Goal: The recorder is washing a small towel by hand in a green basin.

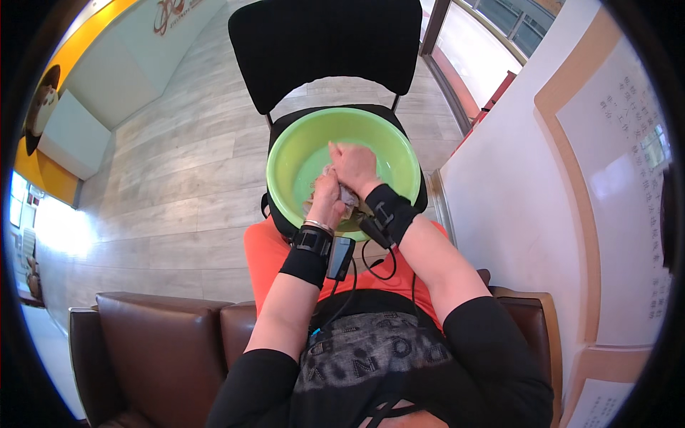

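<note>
A green plastic basin [283, 176] rests on the seat of a black chair in front of me. Over the basin, my left hand [326, 193] grips a crumpled, light-coloured patterned cloth [349, 199], part of which hangs below it. My right hand [355, 166] is closed on the same cloth, just right of and beyond the left one, the two hands touching. Its fingers hide most of the piece it holds. Both wrists wear black bands with small devices and cables. The basin's bottom is partly covered by my hands.
The black chair's backrest [326, 48] rises beyond the basin. A brown leather sofa [160, 342] is under and beside me. On the right stands a white wall with a wood-framed board [604, 203] bearing writing. A white box-shaped cabinet [75, 134] stands at the far left.
</note>
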`<state>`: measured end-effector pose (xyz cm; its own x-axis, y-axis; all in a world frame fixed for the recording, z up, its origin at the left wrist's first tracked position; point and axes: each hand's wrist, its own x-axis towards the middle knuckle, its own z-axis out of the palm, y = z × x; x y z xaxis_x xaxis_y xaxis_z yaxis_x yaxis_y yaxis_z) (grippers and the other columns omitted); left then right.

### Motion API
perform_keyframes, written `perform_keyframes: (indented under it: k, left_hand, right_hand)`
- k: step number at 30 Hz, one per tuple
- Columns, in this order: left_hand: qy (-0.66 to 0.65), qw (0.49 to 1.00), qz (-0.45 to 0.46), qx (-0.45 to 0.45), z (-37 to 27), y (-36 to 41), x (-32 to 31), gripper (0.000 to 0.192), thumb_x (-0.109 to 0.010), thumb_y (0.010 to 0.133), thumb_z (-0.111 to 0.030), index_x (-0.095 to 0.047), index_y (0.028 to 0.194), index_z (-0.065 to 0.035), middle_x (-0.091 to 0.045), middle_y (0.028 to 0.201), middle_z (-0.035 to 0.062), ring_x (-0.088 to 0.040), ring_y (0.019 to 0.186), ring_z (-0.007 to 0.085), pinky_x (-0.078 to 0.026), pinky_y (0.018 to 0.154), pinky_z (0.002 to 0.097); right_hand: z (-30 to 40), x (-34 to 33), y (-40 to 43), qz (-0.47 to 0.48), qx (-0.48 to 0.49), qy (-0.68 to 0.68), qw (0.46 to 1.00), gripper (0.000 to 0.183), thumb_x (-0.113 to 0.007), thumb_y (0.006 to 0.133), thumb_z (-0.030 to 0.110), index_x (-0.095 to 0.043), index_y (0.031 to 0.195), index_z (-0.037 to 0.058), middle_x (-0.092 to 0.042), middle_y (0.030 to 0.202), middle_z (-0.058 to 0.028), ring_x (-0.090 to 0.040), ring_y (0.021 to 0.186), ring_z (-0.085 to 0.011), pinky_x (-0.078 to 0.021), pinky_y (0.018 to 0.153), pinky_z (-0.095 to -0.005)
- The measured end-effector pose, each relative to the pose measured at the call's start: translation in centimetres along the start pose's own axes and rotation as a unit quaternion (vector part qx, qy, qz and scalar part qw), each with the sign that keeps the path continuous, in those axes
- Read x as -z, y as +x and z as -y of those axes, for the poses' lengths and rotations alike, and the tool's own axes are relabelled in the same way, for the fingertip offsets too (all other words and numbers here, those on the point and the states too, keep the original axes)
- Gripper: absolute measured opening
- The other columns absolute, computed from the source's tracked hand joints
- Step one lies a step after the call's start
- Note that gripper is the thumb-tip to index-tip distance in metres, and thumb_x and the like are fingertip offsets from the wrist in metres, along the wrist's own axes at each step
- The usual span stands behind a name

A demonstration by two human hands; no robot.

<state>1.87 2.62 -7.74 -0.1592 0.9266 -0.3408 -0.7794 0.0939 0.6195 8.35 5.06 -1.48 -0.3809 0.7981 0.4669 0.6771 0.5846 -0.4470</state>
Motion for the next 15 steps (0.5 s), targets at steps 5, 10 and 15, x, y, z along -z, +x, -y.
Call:
perform_keyframes:
  k: [5,10,15]
  left_hand:
    - [-0.062,0.995,0.075,-0.014,-1.5,-0.1,3.5,0.024,-0.039,0.092,-0.024,-0.052,0.102,-0.0059,-0.059,0.091,0.0076,-0.058,0.081,0.0188,-0.049,0.065,0.0303]
    - [0.01,0.999,-0.016,-0.027,-0.5,-0.2,2.0,0.028,-0.038,0.092,-0.021,-0.052,0.099,0.001,-0.059,0.091,0.0097,-0.058,0.077,0.018,-0.048,0.065,0.0312]
    - [0.097,0.994,-0.012,-0.054,-1.6,-2.1,-1.4,0.033,-0.032,0.094,-0.025,-0.047,0.104,0.0024,-0.059,0.095,0.0146,-0.06,0.079,0.023,-0.051,0.069,0.0347]
  right_hand:
    - [4.2,-0.4,-1.2,0.021,-0.032,0.063,0.997,0.037,-0.043,0.086,0.033,-0.059,0.066,0.0063,-0.058,0.064,-0.018,-0.057,0.061,-0.0369,-0.0438,0.055,-0.0461]
    - [1.7,-0.3,0.4,-0.025,-0.063,0.035,0.997,0.039,-0.045,0.086,0.036,-0.055,0.061,0.0075,-0.057,0.063,-0.0171,-0.055,0.06,-0.0379,-0.0426,0.055,-0.0478]
    - [-2.7,1.6,2.0,-0.008,-0.119,0.011,0.993,0.045,-0.043,0.086,0.041,-0.059,0.065,0.0051,-0.058,0.065,-0.0178,-0.056,0.064,-0.0373,-0.0432,0.056,-0.0446]
